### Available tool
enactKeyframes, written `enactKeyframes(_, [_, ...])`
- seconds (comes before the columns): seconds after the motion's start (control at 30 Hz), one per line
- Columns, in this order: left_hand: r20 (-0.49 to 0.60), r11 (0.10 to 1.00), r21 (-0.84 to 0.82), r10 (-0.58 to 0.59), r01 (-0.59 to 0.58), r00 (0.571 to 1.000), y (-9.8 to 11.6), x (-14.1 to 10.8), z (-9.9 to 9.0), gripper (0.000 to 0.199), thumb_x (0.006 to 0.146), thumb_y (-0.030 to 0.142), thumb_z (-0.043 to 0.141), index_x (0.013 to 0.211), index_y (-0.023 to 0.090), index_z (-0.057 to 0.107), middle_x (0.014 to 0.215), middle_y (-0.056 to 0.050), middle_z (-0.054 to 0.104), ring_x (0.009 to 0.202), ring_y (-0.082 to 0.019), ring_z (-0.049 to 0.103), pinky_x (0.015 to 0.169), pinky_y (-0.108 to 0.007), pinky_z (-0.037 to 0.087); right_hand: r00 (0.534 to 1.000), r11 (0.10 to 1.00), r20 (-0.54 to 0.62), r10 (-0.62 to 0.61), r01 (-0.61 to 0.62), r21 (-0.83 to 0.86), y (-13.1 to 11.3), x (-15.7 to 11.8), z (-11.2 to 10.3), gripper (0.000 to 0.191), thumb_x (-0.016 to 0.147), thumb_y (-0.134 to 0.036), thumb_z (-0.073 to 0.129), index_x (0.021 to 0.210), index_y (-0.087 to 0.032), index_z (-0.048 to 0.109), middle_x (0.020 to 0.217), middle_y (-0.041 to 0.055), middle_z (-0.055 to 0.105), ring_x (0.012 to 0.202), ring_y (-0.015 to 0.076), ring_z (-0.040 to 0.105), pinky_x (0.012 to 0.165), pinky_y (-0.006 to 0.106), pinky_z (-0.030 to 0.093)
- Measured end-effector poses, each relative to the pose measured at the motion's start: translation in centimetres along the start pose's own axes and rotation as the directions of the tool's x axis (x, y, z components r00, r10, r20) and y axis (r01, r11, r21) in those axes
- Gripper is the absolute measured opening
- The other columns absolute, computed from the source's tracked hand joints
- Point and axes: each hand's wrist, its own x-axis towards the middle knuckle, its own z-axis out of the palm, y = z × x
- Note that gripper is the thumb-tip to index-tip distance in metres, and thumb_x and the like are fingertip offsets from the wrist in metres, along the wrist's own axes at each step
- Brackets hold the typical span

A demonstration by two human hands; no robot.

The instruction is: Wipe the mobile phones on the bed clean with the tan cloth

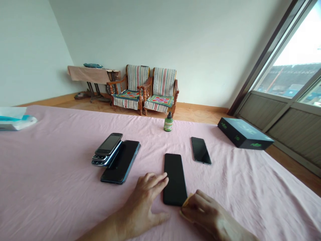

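A black smartphone lies flat on the pink cloth, screen side dark, between my two hands. My left hand is open, its fingertips touching the phone's left edge and its thumb resting on the cloth. At the phone's lower right corner, my right hand is closed around a yellowish cloth, mostly hidden under the fingers. Another dark smartphone lies farther off to the right. On the left is a stack of phones, with a small older phone on top.
A green spray bottle stands near the far edge of the pink-covered table. A black box sits at the right, a tissue pack at the far left. Beyond are two wooden chairs and a cloth-covered sewing table.
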Motion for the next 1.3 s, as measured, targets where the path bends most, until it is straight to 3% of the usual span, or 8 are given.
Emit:
enactKeyframes(0.13, [-0.073,1.000,0.001,0.003,-0.002,0.997,0.1,0.0,0.7,0.067,0.069,0.019,0.077,0.130,0.028,0.051,0.137,-0.004,0.049,0.124,-0.026,0.043,0.105,-0.047,0.037,0.980,0.993,-0.167,0.110,-0.100,0.068,0.8,-0.1,1.5,0.032,0.089,-0.007,0.041,0.105,-0.024,0.062,0.085,0.0045,0.051,0.075,0.0148,0.054,0.066,0.027,0.048])
enactKeyframes(0.3, [-0.162,0.999,-0.027,0.030,-0.035,0.986,-0.1,-0.2,1.5,0.051,0.068,0.002,0.072,0.113,0.025,0.062,0.118,-0.003,0.061,0.108,-0.021,0.057,0.096,-0.038,0.049,0.964,0.982,-0.203,0.173,-0.151,0.116,1.9,3.1,3.2,0.041,0.083,0.001,0.041,0.103,-0.024,0.066,0.087,0.0043,0.051,0.081,0.0155,0.054,0.069,0.027,0.048])
enactKeyframes(0.53, [-0.201,0.998,-0.013,0.061,-0.065,0.978,-0.2,-0.3,1.5,0.049,0.064,0.004,0.078,0.108,0.023,0.065,0.115,-0.004,0.064,0.105,-0.023,0.060,0.094,-0.039,0.052,0.914,0.975,-0.355,0.196,-0.221,-0.032,7.1,10.1,2.1,0.039,0.078,0.006,0.044,0.089,-0.020,0.071,0.081,0.0033,0.052,0.082,0.0168,0.050,0.074,0.029,0.044])
enactKeyframes(0.63, [-0.208,0.997,-0.006,0.073,-0.076,0.975,-0.3,-0.3,1.5,0.050,0.064,0.006,0.079,0.108,0.024,0.065,0.115,-0.004,0.064,0.105,-0.023,0.060,0.094,-0.039,0.053,0.896,0.962,-0.403,0.185,-0.249,-0.111,8.8,11.6,1.9,0.037,0.076,0.005,0.044,0.085,-0.018,0.072,0.080,0.0042,0.052,0.082,0.0175,0.049,0.075,0.030,0.044])
enactKeyframes(0.73, [-0.221,0.997,0.001,0.075,-0.077,0.972,-0.3,-0.3,1.6,0.050,0.064,0.006,0.079,0.108,0.024,0.065,0.115,-0.004,0.065,0.105,-0.024,0.060,0.093,-0.039,0.053,0.897,0.973,-0.411,0.160,-0.214,-0.088,8.0,10.9,2.4,0.039,0.077,0.005,0.042,0.089,-0.019,0.071,0.081,0.0046,0.053,0.082,0.0177,0.049,0.073,0.030,0.045])
enactKeyframes(0.93, [-0.203,0.999,0.004,0.054,-0.054,0.978,0.0,0.0,1.4,0.049,0.061,0.005,0.080,0.105,0.022,0.067,0.109,-0.004,0.066,0.101,-0.024,0.061,0.090,-0.038,0.055,0.930,0.986,-0.328,0.167,-0.151,0.076,3.8,7.4,3.6,0.040,0.081,0.003,0.040,0.096,-0.022,0.068,0.086,0.0046,0.054,0.083,0.0171,0.051,0.071,0.028,0.047])
enactKeyframes(1.2, [-0.228,0.996,-0.010,0.085,-0.089,0.970,-0.4,-0.4,1.9,0.049,0.066,0.004,0.075,0.109,0.025,0.064,0.114,-0.004,0.064,0.105,-0.024,0.060,0.093,-0.041,0.053,0.884,0.968,-0.421,0.202,-0.246,-0.052,7.3,11.1,2.7,0.037,0.075,0.006,0.040,0.085,-0.016,0.069,0.083,0.0054,0.053,0.082,0.0180,0.048,0.075,0.029,0.043])
enactKeyframes(1.3, [-0.215,0.996,0.001,0.084,-0.085,0.973,-0.1,-0.5,1.7,0.048,0.066,0.005,0.076,0.108,0.024,0.065,0.114,-0.005,0.064,0.105,-0.024,0.060,0.094,-0.040,0.052,0.875,0.968,-0.439,0.202,-0.247,-0.047,6.8,11.3,3.1,0.036,0.076,0.007,0.041,0.082,-0.016,0.068,0.081,0.0052,0.053,0.080,0.0177,0.048,0.073,0.028,0.043])
